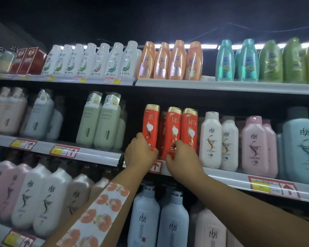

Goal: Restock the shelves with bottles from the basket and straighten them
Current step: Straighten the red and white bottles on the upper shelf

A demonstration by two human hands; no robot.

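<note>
Both hands are up at the middle shelf (pixel 221 172) working the red bottles; left hand (pixel 140 154) is wrapping around the base of the leftmost red bottle (pixel 151 125), which is standing upright at the shelf's front edge; right hand (pixel 183 158) is pinching the bottom of the middle red bottle (pixel 173 130), fingers curled; third red bottle (pixel 189 129) is sitting just beside it, untouched; cream bottles (pixel 210 139) are standing to the right.

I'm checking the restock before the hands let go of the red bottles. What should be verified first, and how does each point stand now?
1. Left hand grips leftmost red bottle: ok.
2. Right hand on middle red bottle: ok.
3. Leftmost bottle in line with its neighbours: not ok, it sits higher.
4. Labels face front: ok.
5. Third red bottle upright: ok.
6. Basket stock left: cannot tell.
</note>
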